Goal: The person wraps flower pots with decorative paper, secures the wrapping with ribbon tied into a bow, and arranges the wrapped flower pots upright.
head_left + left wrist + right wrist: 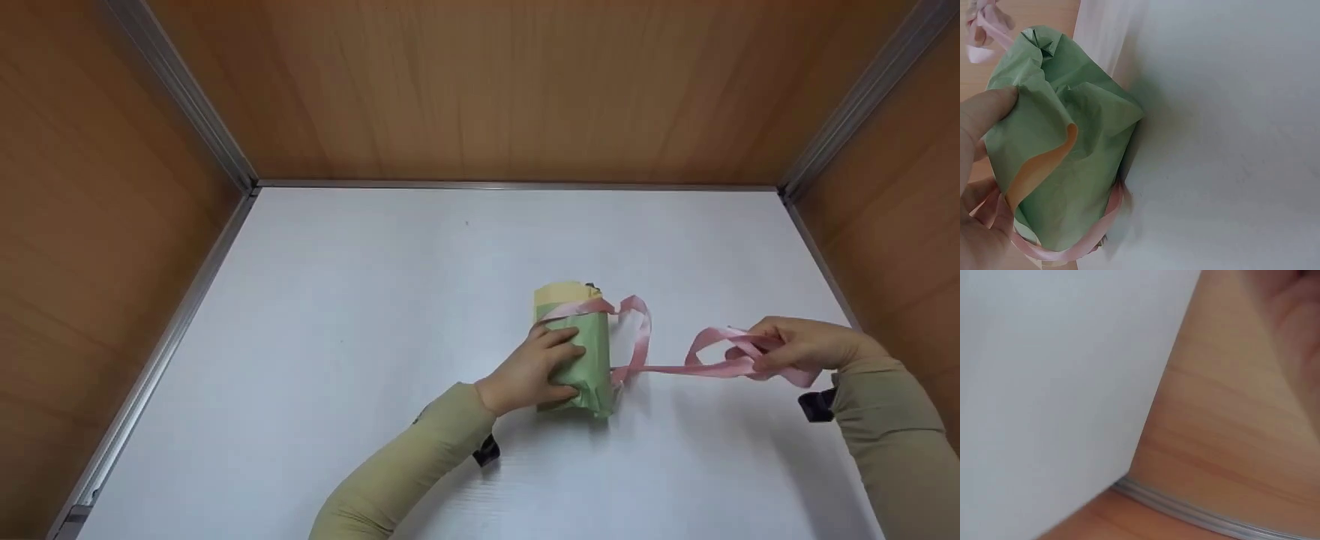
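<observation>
A package wrapped in crinkled green paper (592,345), with pale yellow paper at its far end, is at the right of centre on the white table. My left hand (534,369) grips it from the left, fingers spread over its upper face. In the left wrist view, thumb and fingers hold the green wrapping (1089,169), where a flap edge curls up to show a yellow-orange inside. A pink ribbon (641,337) circles the package near its far end and runs right in a loop. To the right, my right hand (814,343) pinches the ribbon's bunched length above the table.
Wood-grain panels (480,90) wall in the white tabletop (337,300) at the back and both sides. Metal strips (187,300) run along the table edges. The right side panel (1219,416) is close to my right hand.
</observation>
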Tool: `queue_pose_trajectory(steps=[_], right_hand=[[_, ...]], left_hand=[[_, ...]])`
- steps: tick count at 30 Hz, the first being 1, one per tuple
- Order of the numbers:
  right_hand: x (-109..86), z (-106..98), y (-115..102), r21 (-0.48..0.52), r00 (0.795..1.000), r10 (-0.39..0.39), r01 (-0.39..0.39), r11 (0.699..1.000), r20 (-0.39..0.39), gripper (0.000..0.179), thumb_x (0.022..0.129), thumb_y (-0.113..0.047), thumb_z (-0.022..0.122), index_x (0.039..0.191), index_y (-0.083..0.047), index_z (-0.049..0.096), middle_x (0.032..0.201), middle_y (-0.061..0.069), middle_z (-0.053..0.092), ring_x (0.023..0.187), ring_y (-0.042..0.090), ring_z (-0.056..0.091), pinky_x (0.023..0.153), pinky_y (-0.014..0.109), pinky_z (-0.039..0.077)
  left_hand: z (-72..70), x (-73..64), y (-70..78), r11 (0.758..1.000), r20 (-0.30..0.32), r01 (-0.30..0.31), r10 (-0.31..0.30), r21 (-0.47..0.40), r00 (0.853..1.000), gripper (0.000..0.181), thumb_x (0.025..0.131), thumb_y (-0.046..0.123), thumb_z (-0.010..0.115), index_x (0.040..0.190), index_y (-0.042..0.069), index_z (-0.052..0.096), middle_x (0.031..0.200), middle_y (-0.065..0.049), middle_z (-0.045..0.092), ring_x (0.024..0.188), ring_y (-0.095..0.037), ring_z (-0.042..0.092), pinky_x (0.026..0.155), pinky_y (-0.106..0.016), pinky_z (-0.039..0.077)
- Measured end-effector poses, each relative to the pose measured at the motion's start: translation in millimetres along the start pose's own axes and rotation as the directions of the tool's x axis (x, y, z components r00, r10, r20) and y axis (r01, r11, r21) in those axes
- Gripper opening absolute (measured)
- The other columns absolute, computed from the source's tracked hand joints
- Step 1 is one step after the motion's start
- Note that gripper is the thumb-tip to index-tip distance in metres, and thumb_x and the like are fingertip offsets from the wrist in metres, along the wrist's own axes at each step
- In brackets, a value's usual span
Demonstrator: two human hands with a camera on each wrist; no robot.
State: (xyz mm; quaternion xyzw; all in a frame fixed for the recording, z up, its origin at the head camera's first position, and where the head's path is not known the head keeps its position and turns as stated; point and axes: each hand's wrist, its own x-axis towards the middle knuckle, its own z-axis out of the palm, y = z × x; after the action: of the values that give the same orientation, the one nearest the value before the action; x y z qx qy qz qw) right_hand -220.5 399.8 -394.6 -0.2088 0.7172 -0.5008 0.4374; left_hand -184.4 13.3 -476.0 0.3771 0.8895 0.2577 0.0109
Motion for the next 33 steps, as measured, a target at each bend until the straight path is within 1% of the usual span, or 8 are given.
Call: queue_pose_trajectory(steps=[4, 9, 14, 16, 20, 23, 26, 33], right_hand=[[25.0, -2, -12, 0.177, 0.974, -0.223, 0.212, 0.961, 0.044, 0.035, 0.094, 0.002, 0.042, 0.096, -0.017, 0.071, 0.1, -0.008, 0.07, 0.097, 0.006, 0.061, 0.086, 0.025, 0.049], [77.3, 9, -41, 0.319, 0.965, -0.159, 0.22, 0.922, -0.208, 0.031, 0.1, -0.008, 0.041, 0.1, -0.016, 0.071, 0.089, -0.006, 0.07, 0.081, 0.005, 0.063, 0.075, 0.02, 0.05], [145.9, 30, -73, 0.442, 0.895, -0.098, 0.307, 0.842, -0.436, 0.023, 0.099, -0.012, 0.046, 0.092, -0.01, 0.068, 0.077, -0.001, 0.068, 0.069, 0.005, 0.063, 0.065, 0.016, 0.051], [172.3, 42, -85, 0.402, 0.9, -0.11, 0.295, 0.867, -0.422, 0.022, 0.1, -0.015, 0.045, 0.104, -0.005, 0.064, 0.085, 0.0, 0.068, 0.077, 0.007, 0.064, 0.072, 0.018, 0.051], [202.2, 63, -100, 0.136, 0.963, -0.085, 0.123, 0.983, -0.257, 0.052, 0.101, -0.037, 0.04, 0.144, -0.007, 0.033, 0.126, 0.01, 0.057, 0.116, 0.021, 0.054, 0.101, 0.036, 0.043], [205.0, 66, -105, -0.081, 0.978, -0.073, 0.058, 0.995, -0.194, 0.063, 0.101, -0.046, 0.034, 0.152, -0.012, 0.016, 0.143, 0.018, 0.042, 0.131, 0.033, 0.041, 0.11, 0.048, 0.031], [200.3, 60, -102, -0.168, 0.955, -0.126, 0.082, 0.982, -0.267, 0.057, 0.102, -0.042, 0.033, 0.148, -0.008, 0.027, 0.141, 0.022, 0.044, 0.13, 0.038, 0.042, 0.109, 0.051, 0.031], [171.8, 55, -57, -0.335, 0.856, -0.267, 0.118, 0.935, -0.443, 0.045, 0.096, -0.027, 0.055, 0.133, -0.004, 0.048, 0.136, 0.019, 0.049, 0.128, 0.039, 0.041, 0.103, 0.056, 0.036]], left_hand=[[1.8, 0.2, -0.3, 1.0, -0.007, -0.014, 0.014, 0.005, 1.0, 0.049, 0.082, 0.03, 0.074, 0.123, 0.008, 0.059, 0.142, -0.014, 0.046, 0.135, -0.028, 0.037, 0.113, -0.039, 0.027], [3.2, 0.5, -2.1, 1.0, -0.005, 0.002, -0.002, 0.007, 1.0, 0.051, 0.082, 0.032, 0.074, 0.125, 0.009, 0.059, 0.143, -0.013, 0.044, 0.136, -0.028, 0.036, 0.113, -0.038, 0.029], [4.8, 3.0, -4.0, 1.0, -0.009, -0.002, 0.002, 0.016, 1.0, 0.052, 0.082, 0.032, 0.074, 0.125, 0.008, 0.059, 0.143, -0.013, 0.045, 0.136, -0.028, 0.036, 0.113, -0.039, 0.029], [5.6, 3.3, -5.0, 0.999, -0.03, -0.018, 0.019, 0.035, 0.999, 0.051, 0.082, 0.032, 0.074, 0.124, 0.008, 0.059, 0.141, -0.013, 0.047, 0.134, -0.029, 0.037, 0.112, -0.039, 0.029], [8.2, 4.8, -5.4, 0.997, -0.05, -0.045, 0.048, 0.07, 0.998, 0.051, 0.081, 0.033, 0.074, 0.124, 0.009, 0.06, 0.139, -0.012, 0.049, 0.132, -0.028, 0.04, 0.111, -0.038, 0.03], [9.1, 7.1, -3.7, 0.997, -0.03, -0.042, 0.044, 0.066, 0.999, 0.051, 0.082, 0.034, 0.073, 0.126, 0.011, 0.058, 0.14, -0.012, 0.047, 0.133, -0.028, 0.038, 0.111, -0.038, 0.031], [8.3, 7.6, -2.0, 0.999, -0.012, -0.024, 0.024, 0.049, 1.0, 0.052, 0.082, 0.033, 0.073, 0.126, 0.011, 0.058, 0.143, -0.012, 0.045, 0.135, -0.029, 0.036, 0.111, -0.039, 0.031], [6.3, 3.9, -1.2, 0.999, -0.01, -0.017, 0.017, 0.032, 1.0, 0.051, 0.083, 0.033, 0.072, 0.126, 0.01, 0.058, 0.144, -0.013, 0.044, 0.135, -0.031, 0.035, 0.111, -0.039, 0.032]])
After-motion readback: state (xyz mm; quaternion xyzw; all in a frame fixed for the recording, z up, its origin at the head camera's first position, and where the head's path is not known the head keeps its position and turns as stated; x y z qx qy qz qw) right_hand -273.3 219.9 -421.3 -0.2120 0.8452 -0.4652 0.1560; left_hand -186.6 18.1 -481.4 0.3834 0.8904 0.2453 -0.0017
